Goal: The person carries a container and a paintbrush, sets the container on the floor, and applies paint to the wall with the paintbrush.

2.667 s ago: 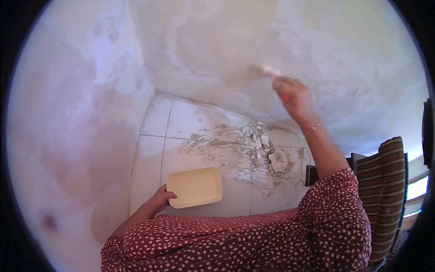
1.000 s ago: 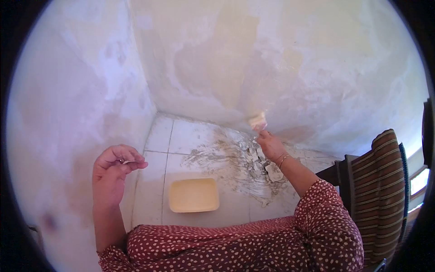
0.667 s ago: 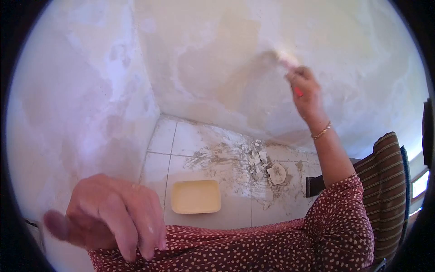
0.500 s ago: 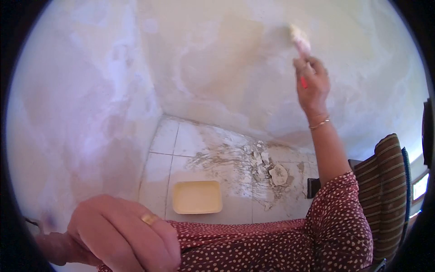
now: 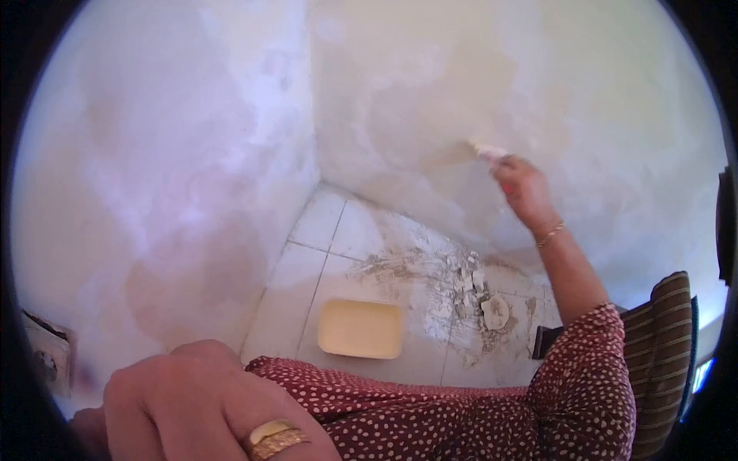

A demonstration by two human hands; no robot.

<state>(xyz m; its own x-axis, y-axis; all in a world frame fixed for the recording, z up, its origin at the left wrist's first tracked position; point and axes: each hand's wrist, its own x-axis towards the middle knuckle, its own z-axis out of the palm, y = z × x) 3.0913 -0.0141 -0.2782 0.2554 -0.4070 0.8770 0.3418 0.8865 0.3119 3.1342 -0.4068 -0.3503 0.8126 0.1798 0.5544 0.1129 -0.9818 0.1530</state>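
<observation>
My right hand (image 5: 526,188) grips a paintbrush (image 5: 487,149) with a partly red handle. The brush's pale bristles point left and touch or nearly touch the patchy, pale wall (image 5: 415,100). A thin bracelet circles that wrist. Large and close to the camera at the lower left, my left hand (image 5: 200,407) is closed with its fingers curled, and a gold ring shows on one finger. Whatever may be inside that hand is hidden. Between the hands, a cream rectangular tub (image 5: 360,329) stands on the tiled floor; its contents are hard to make out.
Broken plaster pieces (image 5: 493,311) and dirt lie on the floor tiles (image 5: 296,273) along the wall's foot. A striped brown chair or sofa (image 5: 657,361) stands at the right. An opening with a damaged edge (image 5: 50,357) shows low on the left wall.
My right hand has brought the brush lower on the wall, turning its bristles from upward to leftward. The view has shifted, so the corner and tub appear farther right.
</observation>
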